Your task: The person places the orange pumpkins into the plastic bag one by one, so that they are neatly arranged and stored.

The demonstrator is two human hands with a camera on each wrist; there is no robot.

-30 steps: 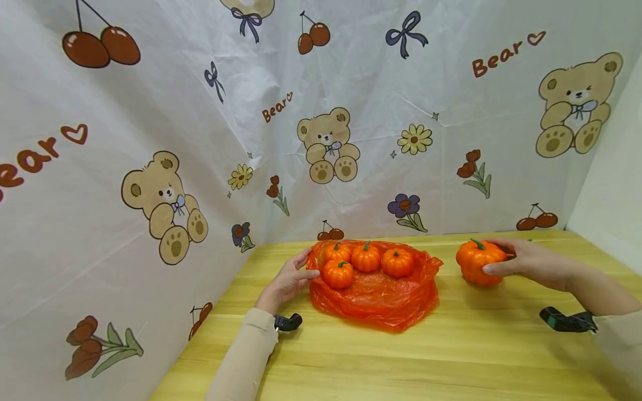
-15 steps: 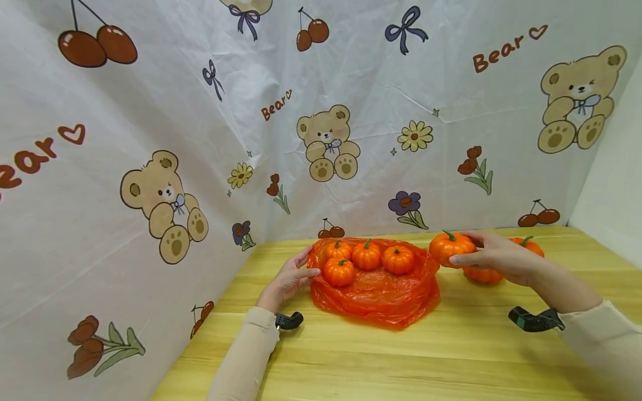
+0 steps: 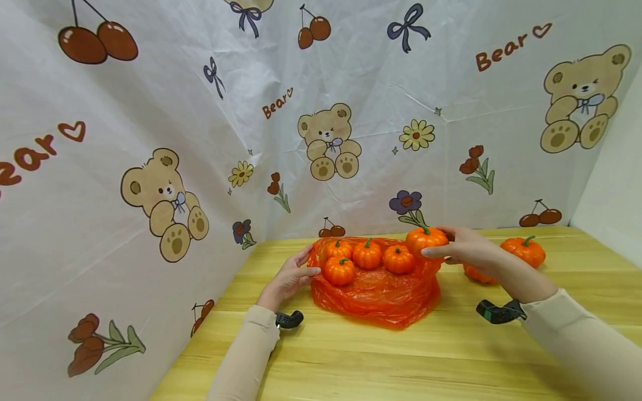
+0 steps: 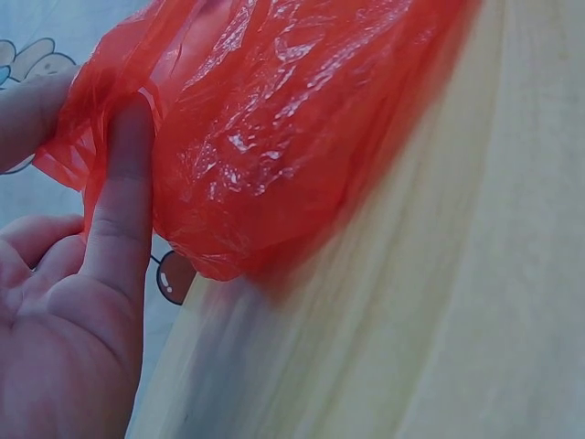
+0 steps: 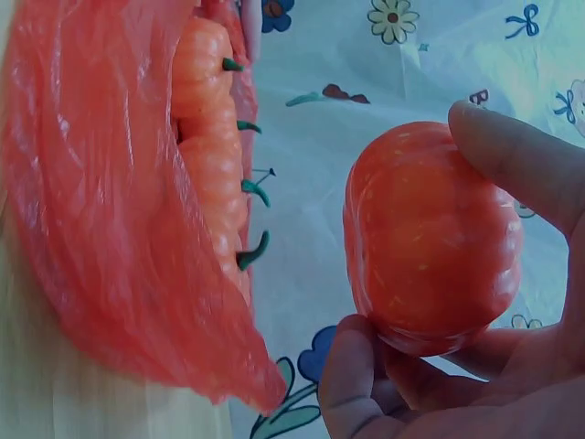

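A red plastic bag (image 3: 371, 303) lies with its mouth spread wide on the table, several small orange pumpkins (image 3: 368, 254) inside it. My left hand (image 3: 288, 281) pinches the bag's left rim between thumb and fingers; the left wrist view shows a finger (image 4: 123, 201) against the crinkled film. With thumb and fingertips my right hand (image 3: 466, 248) grips another pumpkin (image 3: 426, 239), held up over the bag's right rim. In the right wrist view this held pumpkin (image 5: 430, 238) is apart from the bag, and green stems rise from the pumpkins inside.
Right of the bag, behind my right forearm, a pumpkin (image 3: 524, 252) sits on the wooden table (image 3: 381, 362), with another partly hidden pumpkin (image 3: 478, 274) beside it. A printed bear cloth (image 3: 241, 111) hangs behind and to the left.
My right hand has lifted a pumpkin from the table's right side and carried it left to the bag's right rim. My left hand stays on the bag's left rim.
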